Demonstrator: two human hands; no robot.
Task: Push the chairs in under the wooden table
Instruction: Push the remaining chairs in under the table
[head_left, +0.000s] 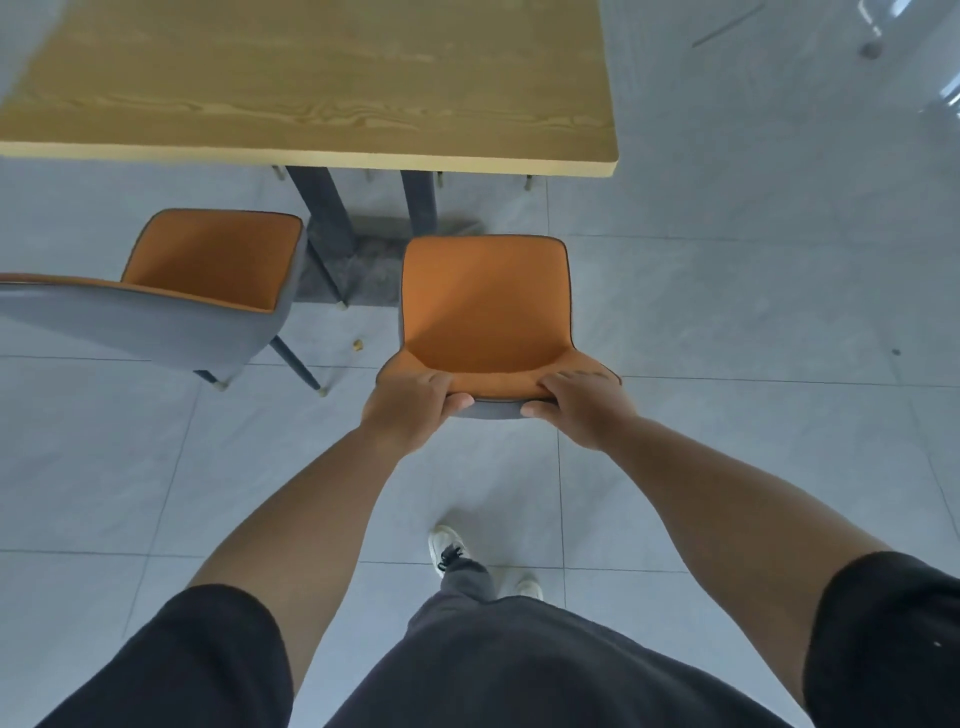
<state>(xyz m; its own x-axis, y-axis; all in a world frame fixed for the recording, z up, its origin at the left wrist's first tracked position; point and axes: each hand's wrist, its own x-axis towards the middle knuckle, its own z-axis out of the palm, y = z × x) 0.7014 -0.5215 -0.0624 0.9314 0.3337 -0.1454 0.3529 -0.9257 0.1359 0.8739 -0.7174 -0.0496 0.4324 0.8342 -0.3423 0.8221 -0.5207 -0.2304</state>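
A: We are gripping the top of the backrest of the orange chair (488, 306) at centre frame, the left hand (410, 402) and the right hand (582, 402) both curled over its edge, thumbs on the grey back.

B: Its seat is sitting just short of the wooden table (311, 88) in the upper half, beside the table legs (363, 208). We are probably best pushing evenly and straight, keeping it clear of them.

A: And the second chair (197, 280) at the left is waiting, untouched and turned at an angle
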